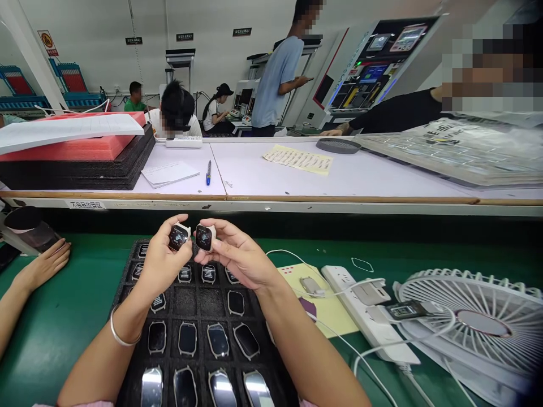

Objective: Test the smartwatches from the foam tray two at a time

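Observation:
My left hand (pixel 163 257) is closed around one smartwatch (pixel 179 236), a strapless case with a dark lit screen. Held between the fingers and thumb of my right hand (pixel 237 251) is a second smartwatch (pixel 204 238), its screen also lit and its side pale. The two cases are close together, side by side, above a black foam tray (pixel 185 301). Several more watch cases lie in the tray's slots, such as one watch case (pixel 188 339) with a dark screen. Some upper ones show white text. Two slots in the middle row hold no watch.
To the right are a white power strip (pixel 369 316) with cables and a white fan (pixel 475 322). A raised shelf (pixel 237 164) crosses behind, bearing foam sheets (pixel 72 164), a pen (pixel 208 173) and a sticker sheet (pixel 298 159). Another person's hand (pixel 44 265) rests at left.

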`<state>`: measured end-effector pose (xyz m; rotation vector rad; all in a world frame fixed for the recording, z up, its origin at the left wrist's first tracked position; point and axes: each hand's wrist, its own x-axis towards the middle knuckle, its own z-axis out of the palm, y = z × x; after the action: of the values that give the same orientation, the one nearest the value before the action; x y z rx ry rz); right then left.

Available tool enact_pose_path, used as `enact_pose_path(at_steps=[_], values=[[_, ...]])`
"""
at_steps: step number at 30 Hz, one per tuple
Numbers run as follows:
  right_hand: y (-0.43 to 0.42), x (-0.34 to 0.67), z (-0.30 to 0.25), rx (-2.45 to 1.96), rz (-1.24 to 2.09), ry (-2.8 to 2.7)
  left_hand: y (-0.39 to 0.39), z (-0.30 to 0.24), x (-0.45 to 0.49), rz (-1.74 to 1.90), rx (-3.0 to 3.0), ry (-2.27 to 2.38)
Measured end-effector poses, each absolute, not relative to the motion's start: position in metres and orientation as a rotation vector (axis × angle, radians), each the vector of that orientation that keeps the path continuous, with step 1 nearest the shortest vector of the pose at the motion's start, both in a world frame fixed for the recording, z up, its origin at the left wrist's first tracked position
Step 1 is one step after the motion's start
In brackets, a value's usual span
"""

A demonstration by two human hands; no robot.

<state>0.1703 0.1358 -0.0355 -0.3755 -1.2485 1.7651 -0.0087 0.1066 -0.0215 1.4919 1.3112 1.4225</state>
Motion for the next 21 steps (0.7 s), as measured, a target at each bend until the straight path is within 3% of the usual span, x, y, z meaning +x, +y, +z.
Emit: enact_pose_path(at_steps=[21], values=[[0.1344,0.1680,-0.0373,-0.300,1.751,-1.256,0.1049,-0.0177,-0.0060,1.419,1.485,1.343]])
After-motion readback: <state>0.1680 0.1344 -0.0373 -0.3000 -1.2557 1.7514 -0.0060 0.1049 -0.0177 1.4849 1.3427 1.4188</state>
